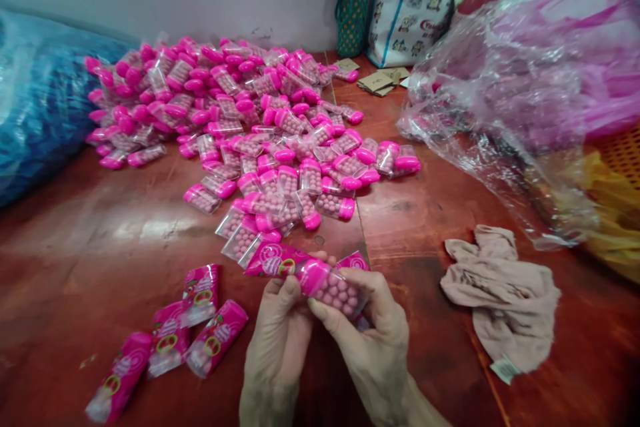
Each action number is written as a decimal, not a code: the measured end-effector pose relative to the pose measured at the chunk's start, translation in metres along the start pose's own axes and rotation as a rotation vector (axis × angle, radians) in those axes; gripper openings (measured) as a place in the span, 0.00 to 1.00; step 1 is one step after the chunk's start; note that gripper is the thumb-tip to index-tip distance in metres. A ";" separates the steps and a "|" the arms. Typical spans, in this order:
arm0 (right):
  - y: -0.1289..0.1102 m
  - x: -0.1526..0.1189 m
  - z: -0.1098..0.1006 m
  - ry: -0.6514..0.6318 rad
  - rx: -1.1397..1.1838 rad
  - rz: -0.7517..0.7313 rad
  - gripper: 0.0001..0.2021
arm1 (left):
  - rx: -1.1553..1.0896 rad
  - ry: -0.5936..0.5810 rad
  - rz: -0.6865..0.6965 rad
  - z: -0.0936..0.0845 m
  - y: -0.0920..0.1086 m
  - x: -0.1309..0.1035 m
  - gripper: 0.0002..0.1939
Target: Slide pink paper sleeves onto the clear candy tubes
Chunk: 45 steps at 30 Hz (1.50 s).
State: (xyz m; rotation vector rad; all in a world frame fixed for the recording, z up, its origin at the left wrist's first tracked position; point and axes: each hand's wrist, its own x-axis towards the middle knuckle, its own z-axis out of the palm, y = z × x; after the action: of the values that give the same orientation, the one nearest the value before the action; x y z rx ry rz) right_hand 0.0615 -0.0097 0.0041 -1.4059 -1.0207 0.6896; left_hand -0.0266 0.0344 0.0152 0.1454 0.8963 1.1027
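Note:
In front of me my left hand (280,330) is closed, its thumb pressed on a printed pink wrapper sleeve (270,259). My right hand (373,330) grips a small clear candy container (336,292) with a pink cap and pink candy balls inside. The cap points left, close against the sleeve and the left thumb. Behind the right fingers another bit of printed pink wrapper (354,260) shows, mostly hidden. Several wrapped candy packs (169,339) lie on the floor to the left of my hands. Just beyond my hands spreads a large pile of unwrapped candy containers (225,103).
A big blue plastic bag (45,100) stands at the left. On the right are a clear and pink plastic bag (525,73), a yellow bag (615,213) and a crumpled cloth (505,293). By the wall stand a white printed tote (413,10), a green pouch (353,13) and cardboard pieces (377,82).

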 end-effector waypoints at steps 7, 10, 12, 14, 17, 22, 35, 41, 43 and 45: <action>0.001 -0.003 0.002 0.034 0.036 0.017 0.14 | 0.028 -0.093 0.021 -0.005 -0.004 0.000 0.13; 0.005 -0.005 0.003 0.071 -0.112 -0.121 0.15 | 0.046 -0.100 0.105 -0.002 -0.006 -0.001 0.12; 0.007 -0.006 0.003 0.093 -0.205 -0.218 0.16 | 0.033 -0.131 0.128 -0.001 -0.007 -0.001 0.10; 0.009 -0.006 0.003 0.093 -0.240 -0.277 0.17 | 0.029 -0.150 0.113 0.000 -0.007 -0.001 0.08; 0.008 -0.003 0.000 0.018 -0.166 -0.254 0.16 | 0.048 -0.174 0.067 -0.001 -0.004 -0.001 0.09; -0.003 0.004 -0.006 -0.174 0.101 -0.059 0.17 | 0.049 -0.185 0.041 -0.007 -0.001 -0.003 0.15; -0.002 -0.003 -0.001 -0.084 0.148 0.017 0.19 | 0.173 -0.186 0.131 -0.004 -0.005 -0.005 0.14; -0.008 0.001 0.000 -0.171 0.406 0.261 0.13 | 0.221 -0.178 0.096 -0.005 -0.003 -0.004 0.20; -0.008 -0.001 0.001 -0.135 0.321 0.205 0.12 | 0.279 -0.196 0.130 -0.001 -0.003 -0.003 0.16; -0.007 -0.004 0.002 -0.090 0.230 0.134 0.14 | 0.336 -0.233 0.160 0.004 -0.002 -0.003 0.12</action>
State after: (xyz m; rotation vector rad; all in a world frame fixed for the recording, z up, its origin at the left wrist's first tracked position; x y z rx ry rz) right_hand 0.0569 -0.0133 0.0106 -1.2580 -0.8914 0.9459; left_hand -0.0225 0.0322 0.0185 0.6204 0.8632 1.0497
